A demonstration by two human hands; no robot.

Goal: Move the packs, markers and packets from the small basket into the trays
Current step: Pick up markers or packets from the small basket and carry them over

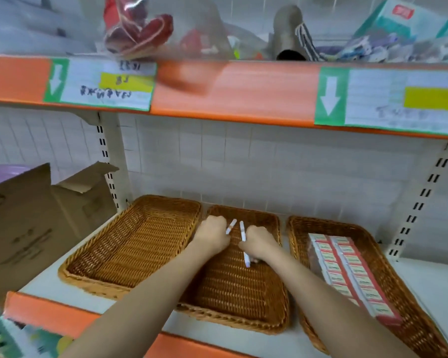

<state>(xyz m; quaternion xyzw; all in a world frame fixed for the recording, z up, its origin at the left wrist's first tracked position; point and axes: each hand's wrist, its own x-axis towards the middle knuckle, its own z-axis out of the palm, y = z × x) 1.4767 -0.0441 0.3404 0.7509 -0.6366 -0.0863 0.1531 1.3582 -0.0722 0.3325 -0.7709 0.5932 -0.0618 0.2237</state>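
1. Markers: one white marker point(231, 226) is gripped in the curled left hand point(212, 234), and a second marker point(244, 242) is gripped in the curled right hand point(258, 242); both hands are low over the far half of the middle tray point(233, 293), close together.
2. Risk: a marker let go at a slant could roll across the woven floor toward the tray's near rim; the two hands could also knock each other's marker, being so near.
3. Risk: motion blur leaves it unclear whether either marker touches the weave.
4. Surroundings: left tray point(130, 244) holds nothing visible; right tray point(409, 301) carries rows of red-and-white packs point(347, 275) along its left side.
5. Obstructions: a torn cardboard box point(36, 220) stands at the shelf's left end, and the upper shelf edge point(243, 91) overhangs the reach. The small basket is not in view.
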